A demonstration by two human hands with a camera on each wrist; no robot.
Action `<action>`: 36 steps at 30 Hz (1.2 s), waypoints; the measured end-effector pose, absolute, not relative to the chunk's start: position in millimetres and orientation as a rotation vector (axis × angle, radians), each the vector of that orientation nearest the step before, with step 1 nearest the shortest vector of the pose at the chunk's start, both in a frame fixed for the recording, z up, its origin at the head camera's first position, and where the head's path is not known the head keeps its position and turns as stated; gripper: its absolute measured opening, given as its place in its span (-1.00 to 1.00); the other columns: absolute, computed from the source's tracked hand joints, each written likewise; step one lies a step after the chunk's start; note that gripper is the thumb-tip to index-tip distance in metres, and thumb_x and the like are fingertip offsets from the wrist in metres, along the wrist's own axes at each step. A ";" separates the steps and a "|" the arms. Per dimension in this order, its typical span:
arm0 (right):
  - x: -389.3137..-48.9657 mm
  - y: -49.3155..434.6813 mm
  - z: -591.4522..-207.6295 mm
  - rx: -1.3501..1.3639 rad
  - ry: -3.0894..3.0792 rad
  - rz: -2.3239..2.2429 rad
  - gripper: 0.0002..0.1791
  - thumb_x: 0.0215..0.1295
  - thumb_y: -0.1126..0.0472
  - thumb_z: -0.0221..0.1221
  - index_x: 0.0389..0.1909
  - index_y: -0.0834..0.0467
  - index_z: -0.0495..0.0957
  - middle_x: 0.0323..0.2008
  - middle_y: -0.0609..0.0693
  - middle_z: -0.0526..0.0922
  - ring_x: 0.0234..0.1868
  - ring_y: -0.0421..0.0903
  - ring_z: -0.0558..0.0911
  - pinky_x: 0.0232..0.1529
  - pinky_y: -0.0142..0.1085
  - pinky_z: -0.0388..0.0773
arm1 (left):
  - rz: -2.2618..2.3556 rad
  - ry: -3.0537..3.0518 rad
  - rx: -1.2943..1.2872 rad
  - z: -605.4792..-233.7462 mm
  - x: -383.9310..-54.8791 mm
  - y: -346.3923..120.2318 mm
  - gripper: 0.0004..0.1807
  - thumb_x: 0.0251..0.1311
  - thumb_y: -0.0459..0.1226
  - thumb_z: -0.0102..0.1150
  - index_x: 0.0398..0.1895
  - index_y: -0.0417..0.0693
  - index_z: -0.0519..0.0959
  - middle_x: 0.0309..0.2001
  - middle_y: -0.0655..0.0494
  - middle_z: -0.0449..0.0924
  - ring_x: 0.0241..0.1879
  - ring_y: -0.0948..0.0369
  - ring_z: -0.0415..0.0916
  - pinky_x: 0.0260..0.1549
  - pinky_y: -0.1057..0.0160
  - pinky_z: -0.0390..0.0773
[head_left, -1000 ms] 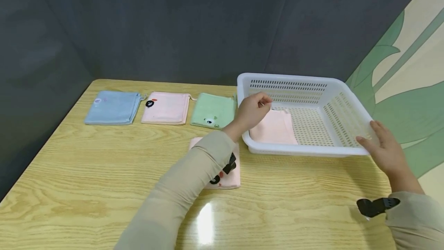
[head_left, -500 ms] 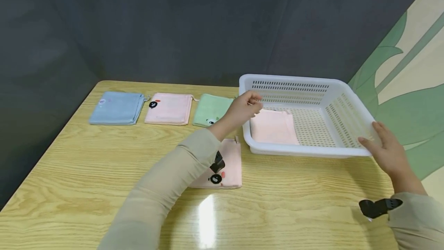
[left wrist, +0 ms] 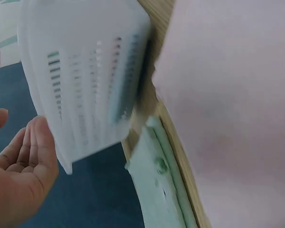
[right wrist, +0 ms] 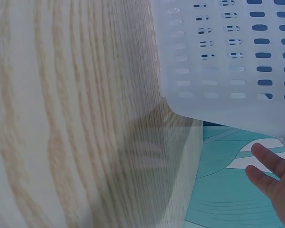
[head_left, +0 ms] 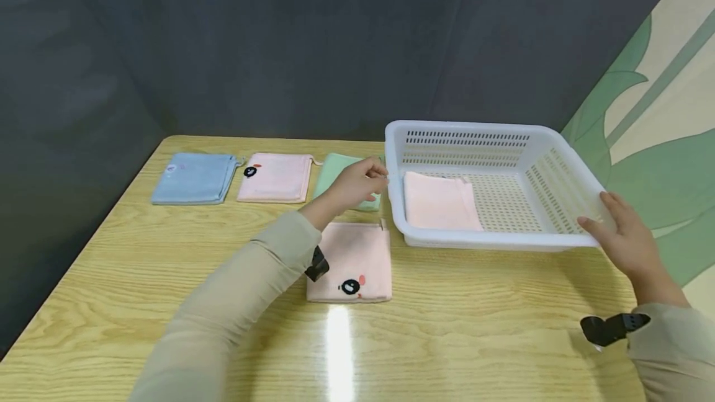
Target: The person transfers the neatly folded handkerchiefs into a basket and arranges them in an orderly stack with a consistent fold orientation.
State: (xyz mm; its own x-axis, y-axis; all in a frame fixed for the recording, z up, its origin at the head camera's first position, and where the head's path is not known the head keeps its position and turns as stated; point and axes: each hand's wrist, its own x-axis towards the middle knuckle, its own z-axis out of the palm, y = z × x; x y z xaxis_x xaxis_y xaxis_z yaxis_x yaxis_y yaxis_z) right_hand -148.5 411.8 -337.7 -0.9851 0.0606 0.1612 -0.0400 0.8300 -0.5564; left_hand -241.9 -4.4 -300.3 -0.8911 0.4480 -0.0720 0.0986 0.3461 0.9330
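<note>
My left hand (head_left: 354,185) hovers over the folded green towel (head_left: 335,168), just outside the left rim of a white plastic basket (head_left: 491,240). Its fingers are loosely bent and hold nothing; part of the green towel is hidden behind it. My right hand (head_left: 628,241) holds the basket's right rim near the front corner, thumb over the inside and fingers outside. Inside the basket, at its left end, lies a folded pink towel (head_left: 441,203). Another pink towel (head_left: 357,259), with an embroidered face, lies on the table beneath my left wrist.
A folded blue towel (head_left: 195,178) and a pink towel (head_left: 275,177) lie in a row along the back of the wooden table (head_left: 475,327). A dark curtain (head_left: 279,42) hangs behind, and a leaf-patterned wall (head_left: 665,141) stands at the right.
My left hand has drawn back leftward from over the basket to above the green towel, uncovering more of the front pink towel. My right hand stays on the basket's rim.
</note>
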 end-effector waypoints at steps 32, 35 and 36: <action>-151.1 407.4 -339.9 -0.001 -2.812 0.909 -0.28 0.25 0.13 -0.12 0.26 0.35 -0.25 0.27 0.28 -0.30 0.21 0.33 -0.29 0.02 0.26 -0.32 | 0.426 2.497 0.433 -361.8 -280.4 -66.7 -0.78 -0.03 -0.21 0.08 -0.42 -0.21 0.38 -0.40 -0.01 0.35 -0.58 0.18 0.21 -0.62 0.23 0.33; -151.3 405.2 -339.1 -0.017 -2.819 0.909 -0.28 0.25 0.11 -0.12 0.27 0.34 -0.25 0.27 0.27 -0.31 0.20 0.34 -0.28 0.01 0.27 -0.31 | 0.466 2.484 0.301 -351.7 -270.2 -65.6 -0.68 -0.01 -0.28 0.07 -0.19 -0.27 0.36 -0.24 -0.06 0.35 -0.59 0.17 0.24 -0.72 0.26 0.32; -151.2 404.6 -338.9 -0.019 -2.821 0.906 -0.28 0.25 0.11 -0.13 0.27 0.35 -0.25 0.27 0.27 -0.31 0.20 0.34 -0.28 0.01 0.28 -0.30 | 0.483 2.489 0.281 -348.9 -266.9 -65.8 -0.65 -0.01 -0.29 0.06 -0.14 -0.28 0.34 -0.21 -0.08 0.35 -0.58 0.17 0.25 -0.72 0.28 0.31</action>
State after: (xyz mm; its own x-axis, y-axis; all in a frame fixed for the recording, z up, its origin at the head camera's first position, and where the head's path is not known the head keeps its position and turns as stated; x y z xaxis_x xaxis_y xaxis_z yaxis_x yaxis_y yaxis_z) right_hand -151.2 404.6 -338.9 -0.9840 0.0666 0.1653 -0.0421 0.8143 -0.5789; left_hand -266.9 -65.8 -348.9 -0.8086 0.3024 -0.5047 0.0917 0.9121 0.3996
